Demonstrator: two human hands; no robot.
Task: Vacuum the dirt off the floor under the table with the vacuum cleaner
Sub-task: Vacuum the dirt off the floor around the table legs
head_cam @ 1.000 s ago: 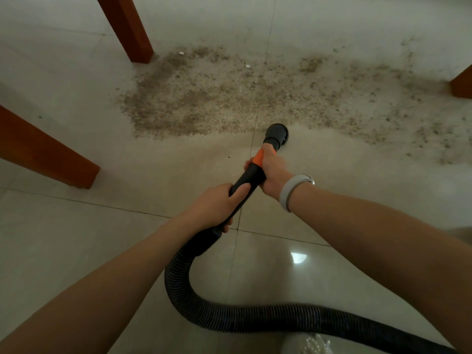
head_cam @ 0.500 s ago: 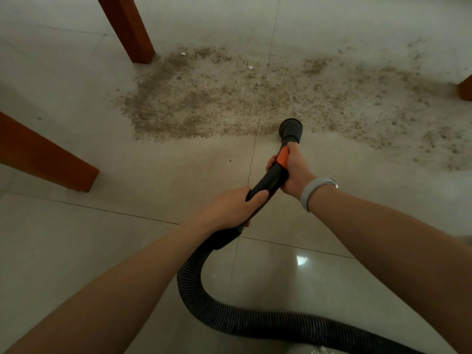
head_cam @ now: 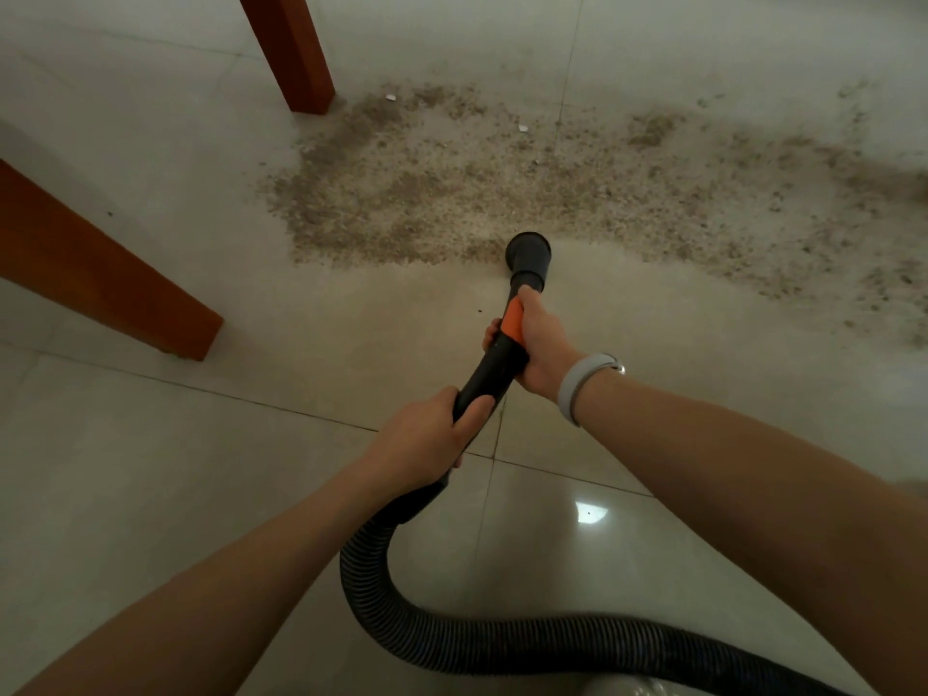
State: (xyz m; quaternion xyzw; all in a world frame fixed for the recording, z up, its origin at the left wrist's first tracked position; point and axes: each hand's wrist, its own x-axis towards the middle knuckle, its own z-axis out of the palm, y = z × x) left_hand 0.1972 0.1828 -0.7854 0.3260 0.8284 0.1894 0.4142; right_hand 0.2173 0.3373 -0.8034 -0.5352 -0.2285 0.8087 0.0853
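The tiled floor (head_cam: pixel 150 494) was seen to carry a broad band of dirt (head_cam: pixel 502 193), spread from beside the far table leg (head_cam: pixel 286 47) across to the right edge of view. A second table leg (head_cam: pixel 100 273) was noted at the left, well apart from the dirt.

The vacuum hose (head_cam: pixel 452 640) was looped along the bottom of the view and led up to the black wand (head_cam: pixel 489 366), which bears an orange band.

The left hand (head_cam: pixel 427 444) was wrapped round the lower wand near the hose joint. The right hand (head_cam: pixel 540 344), with a pale wristband (head_cam: pixel 577 384) behind it, was closed round the wand at the orange band.

The nozzle (head_cam: pixel 528 251) was found at the near edge of the dirt, about at its middle. One second before, it was set short of the dirt on bare tile; it had since been pushed forward until the rim met the debris. The grip of both hands was unchanged.

Judgement: suction of the dirt was only just begun; nearly the whole band was left to clear, so sweeps left and right would be needed.
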